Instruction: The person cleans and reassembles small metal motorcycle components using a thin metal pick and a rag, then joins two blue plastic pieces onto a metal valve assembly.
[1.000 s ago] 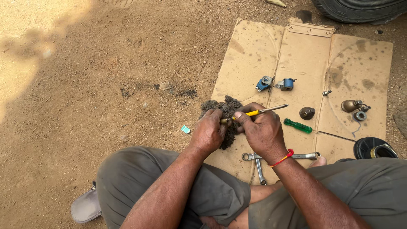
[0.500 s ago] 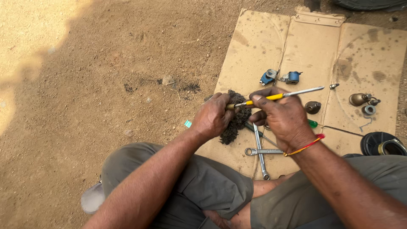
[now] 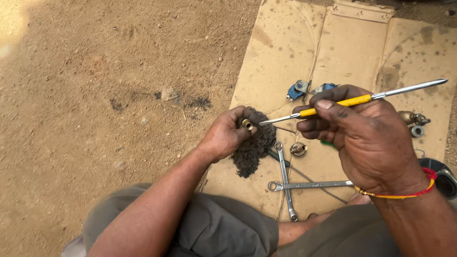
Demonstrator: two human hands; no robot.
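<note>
Under my hands, two crossed steel spanners [image 3: 285, 183] and a small round metal fitting [image 3: 298, 149] clutter the flattened brown cardboard [image 3: 281, 62]; its upper part lies open.

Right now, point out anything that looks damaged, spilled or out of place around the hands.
The flattened cardboard sheet is blotched with dark greasy stains, and two spanners lie crossed on it. On the bare dirt, a dark smudge looks like spilled oil or soot. The rag in the left hand is black with grime.
</note>
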